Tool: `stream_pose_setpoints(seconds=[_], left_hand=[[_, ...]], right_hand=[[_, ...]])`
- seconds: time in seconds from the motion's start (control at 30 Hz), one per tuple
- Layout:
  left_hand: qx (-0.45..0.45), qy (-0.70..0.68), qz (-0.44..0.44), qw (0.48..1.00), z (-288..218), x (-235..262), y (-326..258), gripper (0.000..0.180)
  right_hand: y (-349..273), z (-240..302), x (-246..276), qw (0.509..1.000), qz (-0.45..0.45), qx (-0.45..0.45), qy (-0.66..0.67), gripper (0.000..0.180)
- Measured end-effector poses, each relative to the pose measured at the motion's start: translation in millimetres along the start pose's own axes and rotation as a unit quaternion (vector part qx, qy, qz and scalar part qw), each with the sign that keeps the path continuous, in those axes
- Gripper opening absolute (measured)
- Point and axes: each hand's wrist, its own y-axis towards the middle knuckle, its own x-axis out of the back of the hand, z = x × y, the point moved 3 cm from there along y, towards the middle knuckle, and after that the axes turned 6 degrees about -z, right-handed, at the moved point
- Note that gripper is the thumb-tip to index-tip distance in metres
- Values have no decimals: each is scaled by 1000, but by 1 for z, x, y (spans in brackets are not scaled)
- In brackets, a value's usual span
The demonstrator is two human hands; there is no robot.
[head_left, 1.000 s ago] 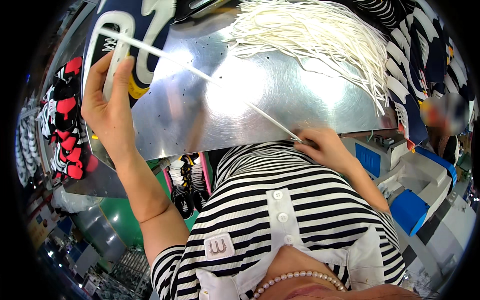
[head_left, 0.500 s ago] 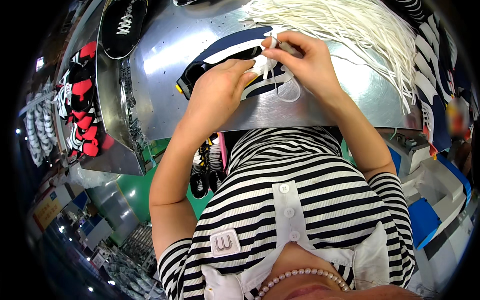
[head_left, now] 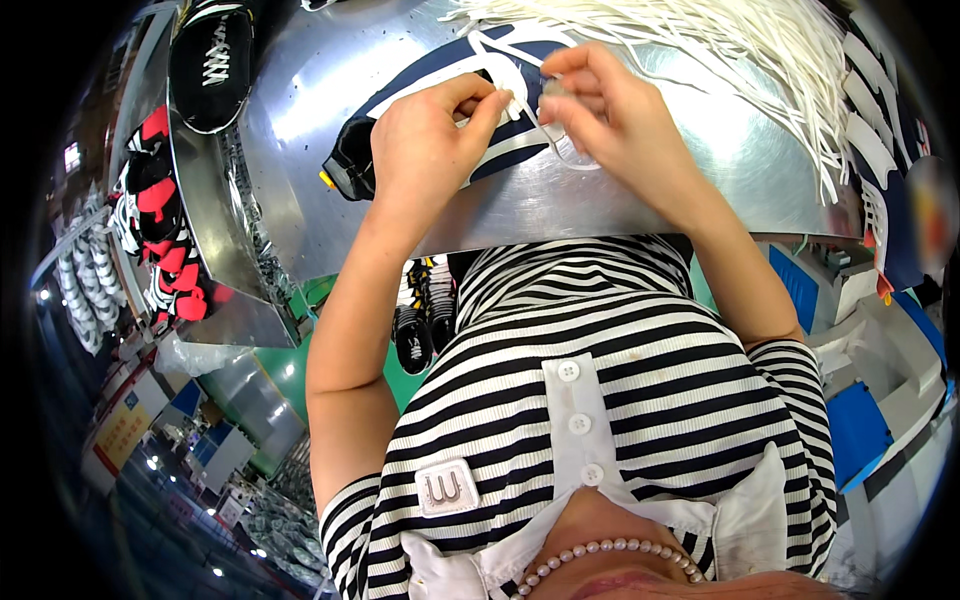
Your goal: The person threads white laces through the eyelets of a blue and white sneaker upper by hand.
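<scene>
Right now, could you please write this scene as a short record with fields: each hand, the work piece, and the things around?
Left hand: over the shoe upper, thumb and forefinger close together; what they pinch is unclear
Right hand: raised beside the upper, a small greyish thing at its fingers, too blurred to name
Work piece: navy-and-white shoe upper
Lace: white lace, partly between the hands
Surface: metal table
Far side: pile of white laces
Far left: black shoe, laced white

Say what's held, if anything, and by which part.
Left hand pinches the navy shoe upper at its lacing edge, or white lace, unclear which; right hand: too blurred to tell.
</scene>
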Motion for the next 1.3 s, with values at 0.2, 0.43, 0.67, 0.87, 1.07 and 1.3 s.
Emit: stream_pose_setpoints(seconds=[0.2,0.43,0.67,0.87,1.07,1.3], left_hand=[[3,-17,-4,1000,2,1,3,23],[36,-100,101,989,0,5,5,18],[-124,-39,39,991,-6,0,-8,15],[-148,6,1,989,-2,21,-30,16],[-205,-28,-26,978,-2,25,-46,17],[284,-310,334,844,46,30,-36,63]], right_hand=[[-9,-6,-1,994,30,22,-106,16],[2,-9,-1,984,63,46,-163,19],[11,-2,-40,929,27,115,-351,27],[-14,2,0,968,56,86,-228,35],[27,1,19,995,9,-98,-2,54],[24,5,-11,999,-44,1,10,56]])
